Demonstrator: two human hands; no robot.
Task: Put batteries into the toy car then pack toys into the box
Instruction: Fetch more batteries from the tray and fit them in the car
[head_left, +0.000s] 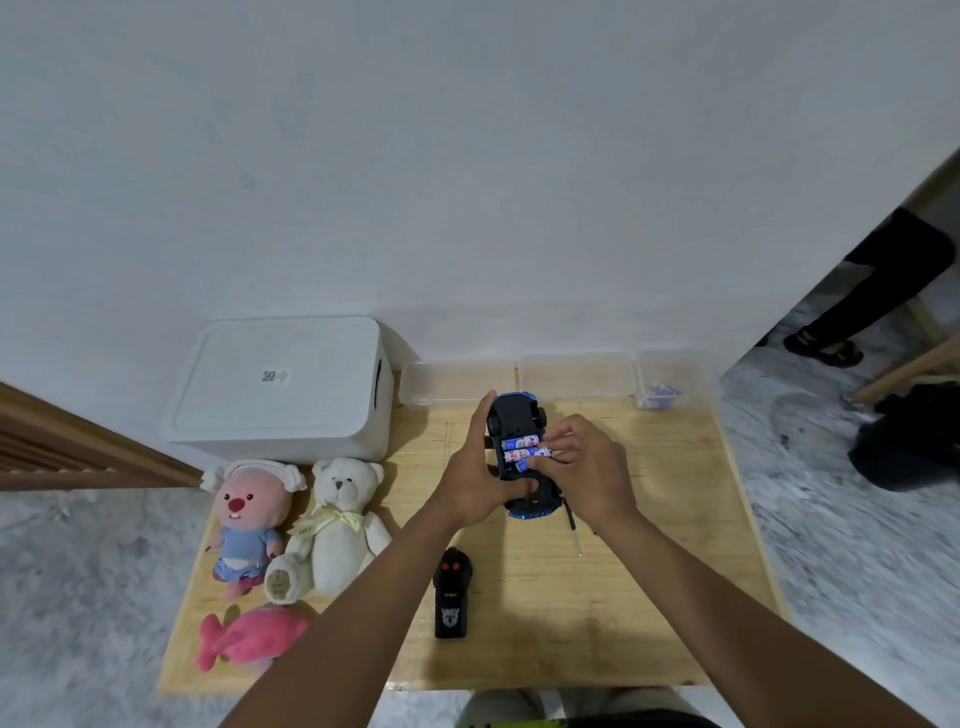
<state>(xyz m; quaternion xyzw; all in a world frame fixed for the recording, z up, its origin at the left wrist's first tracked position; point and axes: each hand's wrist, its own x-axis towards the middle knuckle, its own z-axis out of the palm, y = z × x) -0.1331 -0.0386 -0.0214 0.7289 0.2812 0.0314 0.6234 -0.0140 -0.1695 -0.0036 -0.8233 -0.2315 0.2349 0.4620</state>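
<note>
A blue and black toy car (511, 421) lies upside down at the middle of the wooden table (649, 571). My left hand (470, 478) grips its left side. Two blue and white batteries (519, 443) sit in the open compartment on its underside. My right hand (582, 467) pinches a third battery (527, 464) against that compartment. The white lidded box (280, 389) stands shut at the back left. In front of it lie a pink plush figure (247, 525), a cream teddy bear (332, 525) and a pink plush fish (249, 642).
A black remote control (452, 592) lies near the table's front. A thin black screwdriver (571, 522) rests by my right wrist. Clear plastic containers (574, 376) line the back edge; the rightmost (660, 395) holds something blue. A person's legs (878, 291) stand at the far right.
</note>
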